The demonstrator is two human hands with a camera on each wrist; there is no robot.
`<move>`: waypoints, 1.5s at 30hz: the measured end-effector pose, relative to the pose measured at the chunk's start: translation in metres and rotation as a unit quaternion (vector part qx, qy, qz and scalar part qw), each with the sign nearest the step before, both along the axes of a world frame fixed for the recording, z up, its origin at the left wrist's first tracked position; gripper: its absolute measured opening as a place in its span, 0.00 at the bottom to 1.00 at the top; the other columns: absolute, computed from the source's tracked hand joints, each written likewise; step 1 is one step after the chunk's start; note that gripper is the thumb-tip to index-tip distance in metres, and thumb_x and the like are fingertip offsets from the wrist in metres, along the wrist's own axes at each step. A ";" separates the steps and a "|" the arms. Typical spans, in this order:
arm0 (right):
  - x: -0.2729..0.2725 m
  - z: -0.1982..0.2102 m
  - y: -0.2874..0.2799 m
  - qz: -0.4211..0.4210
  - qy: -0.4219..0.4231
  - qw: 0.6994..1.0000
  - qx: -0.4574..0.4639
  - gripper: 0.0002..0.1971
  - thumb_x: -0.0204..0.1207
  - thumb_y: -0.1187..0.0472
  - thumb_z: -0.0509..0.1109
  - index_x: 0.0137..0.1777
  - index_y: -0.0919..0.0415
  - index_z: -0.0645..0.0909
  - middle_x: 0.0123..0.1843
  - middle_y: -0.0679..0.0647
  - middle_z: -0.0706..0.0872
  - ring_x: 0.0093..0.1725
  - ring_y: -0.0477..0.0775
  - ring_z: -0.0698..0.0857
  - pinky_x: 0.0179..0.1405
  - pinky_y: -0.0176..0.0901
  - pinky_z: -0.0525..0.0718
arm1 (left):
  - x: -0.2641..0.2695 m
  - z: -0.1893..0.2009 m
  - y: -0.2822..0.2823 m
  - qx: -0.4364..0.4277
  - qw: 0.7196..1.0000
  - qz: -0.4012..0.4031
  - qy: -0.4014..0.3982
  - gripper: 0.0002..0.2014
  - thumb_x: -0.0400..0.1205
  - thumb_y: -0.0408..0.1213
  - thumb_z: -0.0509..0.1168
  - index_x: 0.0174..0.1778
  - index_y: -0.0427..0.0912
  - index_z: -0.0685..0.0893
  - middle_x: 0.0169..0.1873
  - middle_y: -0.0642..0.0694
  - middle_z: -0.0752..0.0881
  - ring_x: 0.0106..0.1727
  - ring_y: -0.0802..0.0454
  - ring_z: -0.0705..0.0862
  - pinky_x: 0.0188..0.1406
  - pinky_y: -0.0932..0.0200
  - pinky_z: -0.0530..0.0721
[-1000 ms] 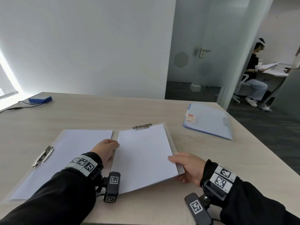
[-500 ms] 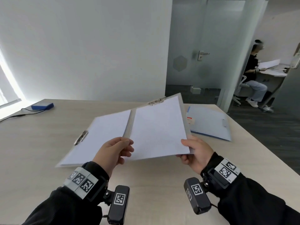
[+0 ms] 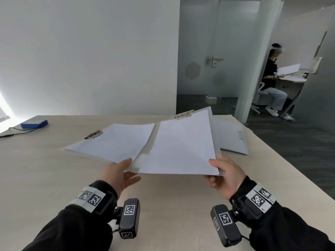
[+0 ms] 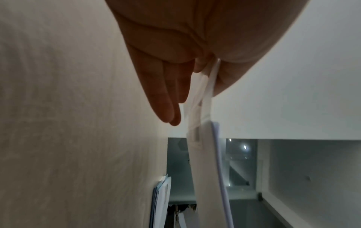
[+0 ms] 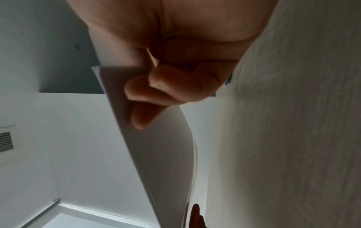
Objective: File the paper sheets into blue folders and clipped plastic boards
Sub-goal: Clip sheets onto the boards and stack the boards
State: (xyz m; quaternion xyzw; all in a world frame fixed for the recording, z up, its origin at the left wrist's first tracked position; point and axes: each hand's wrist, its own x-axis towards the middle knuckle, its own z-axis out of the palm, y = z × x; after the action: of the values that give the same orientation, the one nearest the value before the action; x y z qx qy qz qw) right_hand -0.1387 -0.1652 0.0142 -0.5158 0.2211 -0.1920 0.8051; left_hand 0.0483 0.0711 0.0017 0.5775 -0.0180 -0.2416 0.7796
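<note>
1. Held up above the table: an open clear plastic clipboard folder, spread flat in two halves, not touching the tabletop.
2. In the left half of the folder: a white paper sheet, pinned under a metal clip at that half's far left edge.
3. In the right half of the folder: a second white sheet, pinned under another metal clip at the top edge, with the near right corner sagging a little.
4. Left hand at the folder's near edge beside the central fold: thumb on top, fingers nearly straight underneath, pinching the plastic and paper between them, as seen edge-on from the left wrist.
5. Right hand at the folder's near right corner: thumb on the sheet, fingers curled against the underside, gripping the corner.
6. Lying flat on the table beyond the folder's right edge: a blue folder with white paper inside, partly hidden behind the raised right half; its stacked edges visible from the left wrist too.
7. Far to the left of the clipboard folder, near the table's back edge: a small blue box with a black cable trailing off toward the left.
8. Well behind the clipboard folder, past a glass door: a seated person in dark clothes holding papers at another desk.
</note>
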 end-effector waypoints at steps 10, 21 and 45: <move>-0.016 -0.001 -0.007 -0.019 0.021 1.000 0.005 0.09 0.81 0.68 0.60 0.50 0.60 0.82 0.26 0.61 0.83 0.19 0.54 0.78 0.18 0.35 0.67 | -0.029 0.014 -0.034 -0.021 0.959 -0.232 -0.162 0.39 0.61 0.31 0.57 0.71 0.59 0.77 0.61 0.55 0.85 0.57 0.50 0.85 0.54 0.47 0.85; -0.038 -0.016 -0.036 -0.069 0.032 0.997 -0.018 0.15 0.81 0.65 0.53 0.41 0.58 0.81 0.26 0.55 0.78 0.23 0.54 0.73 0.21 0.39 0.67 | -0.040 -0.020 -0.092 -0.008 0.977 -0.207 -0.052 0.16 0.78 0.34 0.70 0.61 0.49 0.87 0.49 0.47 0.90 0.41 0.49 0.85 0.36 0.55 0.82; -0.002 -0.056 -0.215 -0.237 0.137 0.918 -0.286 0.17 0.76 0.60 0.60 0.63 0.50 0.83 0.58 0.43 0.89 0.59 0.47 0.85 0.53 0.41 0.80 | 0.040 -0.049 -0.324 0.171 0.928 -0.167 -0.285 0.31 0.70 0.54 0.71 0.68 0.49 0.77 0.58 0.49 0.87 0.58 0.46 0.86 0.63 0.40 0.83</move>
State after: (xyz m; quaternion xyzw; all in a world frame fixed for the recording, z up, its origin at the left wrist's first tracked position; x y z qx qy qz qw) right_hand -0.1403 -0.3803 -0.0421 -0.6776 0.3812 -0.3595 0.5162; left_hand 0.0882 -0.2532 -0.0476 0.7354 -0.2942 -0.1928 0.5791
